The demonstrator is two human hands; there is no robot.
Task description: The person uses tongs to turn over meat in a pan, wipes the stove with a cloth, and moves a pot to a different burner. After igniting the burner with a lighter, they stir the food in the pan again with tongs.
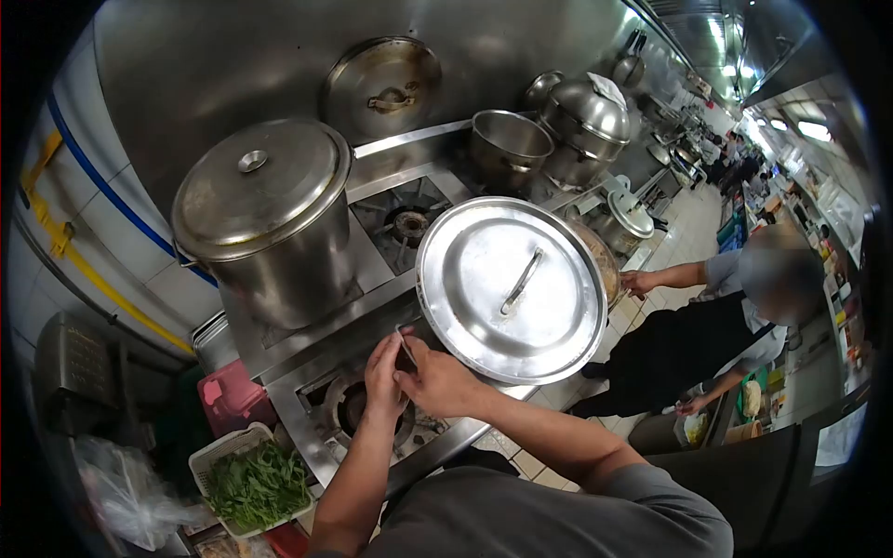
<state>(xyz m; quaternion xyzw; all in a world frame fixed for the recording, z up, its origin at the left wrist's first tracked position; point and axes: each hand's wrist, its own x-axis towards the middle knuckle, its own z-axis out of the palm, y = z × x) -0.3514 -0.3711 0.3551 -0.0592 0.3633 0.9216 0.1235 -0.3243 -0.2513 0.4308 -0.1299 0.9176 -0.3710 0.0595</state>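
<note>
Both of my hands meet above the front burner, just left of a large round metal lid (516,339) with a bar handle. My left hand (381,377) is closed, its fingers at a thin metal piece (406,346) beside the lid's lower left edge. Closed as well, my right hand (442,379) presses against the left one at the same metal piece. What that piece belongs to is hidden. Under the hands, the burner (352,406) is partly covered.
A tall lidded stockpot (298,270) stands at the left, an open pot (511,149) at the back. A basket (200,470) of greens sits lower left. On the right, a co-worker (651,358) in a dark apron reaches toward a pan (600,256).
</note>
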